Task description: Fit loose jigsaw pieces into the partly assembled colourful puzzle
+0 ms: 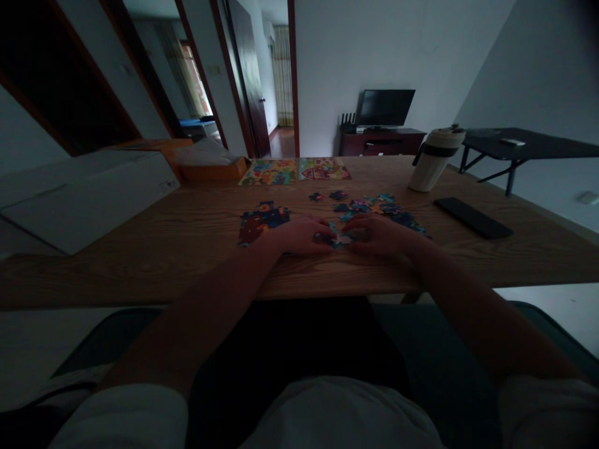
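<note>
L hand (302,237) & R hand (377,237) fingers pinch puzzle pieces (337,237) btwn them on table (187,231).

A small cluster of joined jigsaw pieces (337,237), dark blue with a pale patch at its middle, lies flat on the wooden bench (187,243) near its front edge, pinched between the fingertips of the left hand (302,237) and the right hand (374,236), which rest on the bench on either side of it. Just beside the left hand, to its left, lies a larger assembled section (262,221) in dark blue, red and orange, flat and face up. Beyond the right hand, loose pieces (374,207) in blue and teal are scattered flat across the bench.
</note>
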The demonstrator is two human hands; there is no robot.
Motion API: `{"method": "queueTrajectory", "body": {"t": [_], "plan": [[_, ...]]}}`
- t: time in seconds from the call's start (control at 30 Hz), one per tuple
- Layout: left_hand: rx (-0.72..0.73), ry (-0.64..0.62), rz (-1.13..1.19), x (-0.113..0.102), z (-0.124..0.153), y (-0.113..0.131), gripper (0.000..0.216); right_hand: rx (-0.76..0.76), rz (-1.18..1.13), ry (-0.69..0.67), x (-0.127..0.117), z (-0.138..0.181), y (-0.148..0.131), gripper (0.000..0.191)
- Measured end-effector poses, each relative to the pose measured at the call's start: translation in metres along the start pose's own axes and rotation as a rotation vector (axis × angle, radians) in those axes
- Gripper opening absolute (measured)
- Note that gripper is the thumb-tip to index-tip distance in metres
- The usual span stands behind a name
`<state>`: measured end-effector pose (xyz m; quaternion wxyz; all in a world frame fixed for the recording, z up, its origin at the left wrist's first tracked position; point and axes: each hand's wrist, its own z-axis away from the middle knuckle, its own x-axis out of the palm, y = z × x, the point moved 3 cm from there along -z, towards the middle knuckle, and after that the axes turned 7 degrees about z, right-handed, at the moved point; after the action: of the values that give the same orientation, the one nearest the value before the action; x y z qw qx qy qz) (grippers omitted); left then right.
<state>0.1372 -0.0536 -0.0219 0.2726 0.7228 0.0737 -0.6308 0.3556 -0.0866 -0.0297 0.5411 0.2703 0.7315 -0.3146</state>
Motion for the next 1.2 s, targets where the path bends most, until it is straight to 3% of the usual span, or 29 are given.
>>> {"method": "queueTrajectory", "body": {"t": [0.1, 0.3, 0.37, 0.47, 0.57, 0.67, 0.8, 0.97, 1.2], "plan": [[-0.027, 0.032, 0.026, -0.007, 0.003, -0.005, 0.048, -0.013, 0.028, 0.02, 0.003, -0.004, -0.005, 0.041], [-0.29, 0.362, 0.087, -0.059, 0.025, -0.038, 0.043, 0.01, -0.013, 0.1, 0.007, -0.009, -0.009, 0.048], [-0.389, 0.334, 0.102, -0.073, 0.032, -0.05, 0.045, 0.013, -0.025, 0.097, 0.008, -0.01, -0.006, 0.049], [-0.491, 0.166, 0.095, -0.083, 0.042, -0.063, 0.052, 0.026, -0.045, 0.092, 0.009, -0.013, -0.003, 0.05], [-0.59, 0.064, 0.037, -0.081, 0.056, -0.077, 0.055, 0.034, -0.048, 0.072, 0.006, -0.021, -0.006, 0.048], [-0.674, 0.089, 0.061, -0.07, 0.072, -0.091, 0.055, 0.009, -0.022, 0.012, 0.005, -0.035, -0.014, 0.049], [-0.64, 0.144, 0.163, -0.055, 0.079, -0.103, 0.054, -0.028, 0.01, -0.096, 0.008, -0.061, -0.021, 0.059], [-0.594, 0.191, 0.18, -0.049, 0.074, -0.104, 0.05, 0.037, -0.074, -0.244, 0.017, -0.083, -0.012, 0.066], [-0.56, 0.172, 0.262, -0.04, 0.071, -0.096, 0.043, 0.071, -0.122, -0.189, 0.02, -0.078, -0.007, 0.056]]}}
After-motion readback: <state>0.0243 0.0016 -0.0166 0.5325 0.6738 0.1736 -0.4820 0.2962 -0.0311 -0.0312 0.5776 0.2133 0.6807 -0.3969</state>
